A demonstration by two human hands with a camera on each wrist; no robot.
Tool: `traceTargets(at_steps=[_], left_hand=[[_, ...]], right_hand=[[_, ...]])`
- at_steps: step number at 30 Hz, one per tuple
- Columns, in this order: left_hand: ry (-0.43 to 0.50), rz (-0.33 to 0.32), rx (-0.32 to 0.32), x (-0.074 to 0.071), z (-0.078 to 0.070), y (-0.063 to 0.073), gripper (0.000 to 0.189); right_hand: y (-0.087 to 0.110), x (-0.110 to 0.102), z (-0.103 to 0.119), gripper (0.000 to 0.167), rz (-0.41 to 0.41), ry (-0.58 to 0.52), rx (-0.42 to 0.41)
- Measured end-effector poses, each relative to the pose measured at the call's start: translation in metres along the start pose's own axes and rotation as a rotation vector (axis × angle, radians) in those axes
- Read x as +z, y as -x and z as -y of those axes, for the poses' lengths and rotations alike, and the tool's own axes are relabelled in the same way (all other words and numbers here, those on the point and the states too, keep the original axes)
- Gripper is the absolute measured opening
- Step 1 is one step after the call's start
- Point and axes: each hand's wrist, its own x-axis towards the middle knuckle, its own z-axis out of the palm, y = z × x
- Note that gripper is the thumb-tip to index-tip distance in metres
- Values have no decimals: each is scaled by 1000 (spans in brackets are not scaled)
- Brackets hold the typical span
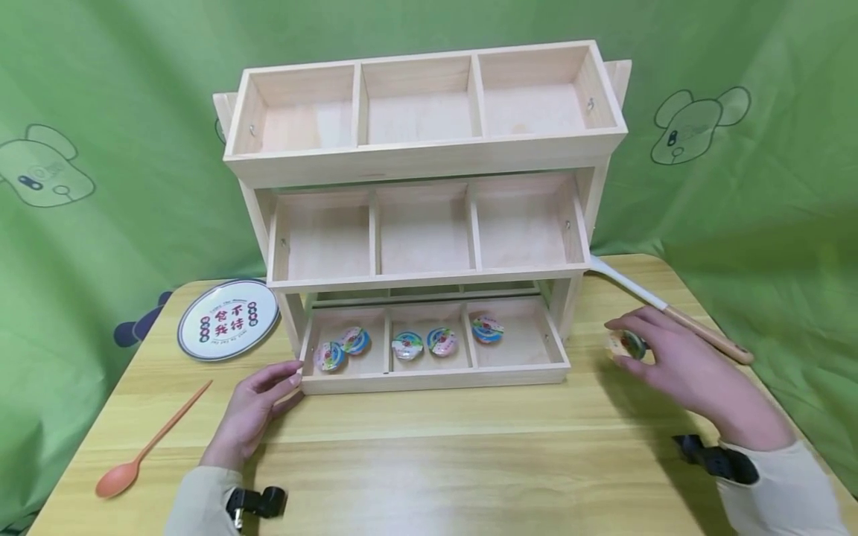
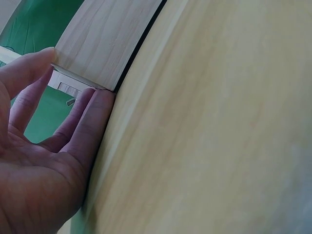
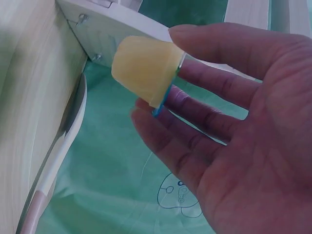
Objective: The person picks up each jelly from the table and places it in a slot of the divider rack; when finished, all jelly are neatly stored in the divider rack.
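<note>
My right hand [image 1: 684,365] pinches a jelly cup [image 3: 146,68] with pale yellow contents between thumb and fingers, raised above the table's right side. In the right wrist view the cup lies tilted, its blue-edged lid toward the palm. My left hand [image 1: 258,406] touches the front left corner of the bottom wooden tray [image 1: 436,381]; the left wrist view shows its thumb and fairly straight fingertips around that corner [image 2: 105,68]. Inside the tray, two jelly cups [image 1: 355,340] sit in the left compartment, two more [image 1: 407,345] in the middle, and one [image 1: 487,328] in the right.
Above the bottom tray, the wooden rack carries a middle tray [image 1: 429,281] and a top tray [image 1: 429,160], each with three compartments. A round plate [image 1: 228,346] and an orange spoon [image 1: 121,479] lie at left. A wooden-handled white utensil [image 1: 630,283] lies beside my right hand.
</note>
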Motion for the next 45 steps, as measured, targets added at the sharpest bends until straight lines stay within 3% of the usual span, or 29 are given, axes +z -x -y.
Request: traceTargets(at_steps=[7, 14, 25, 45], left_hand=[[1, -1, 0, 0, 0, -1, 25], [-1, 5, 13, 1, 1, -3, 37], [-14, -1, 2, 0, 0, -2, 32], [-24, 3, 4, -1, 0, 0, 31]], right_hand=[[-6, -1, 10, 39, 41, -37, 17], [-15, 0, 15, 42, 84, -79, 11], [-29, 9, 29, 43, 135, -118, -19], [-49, 31, 45, 42, 164, -116, -80]])
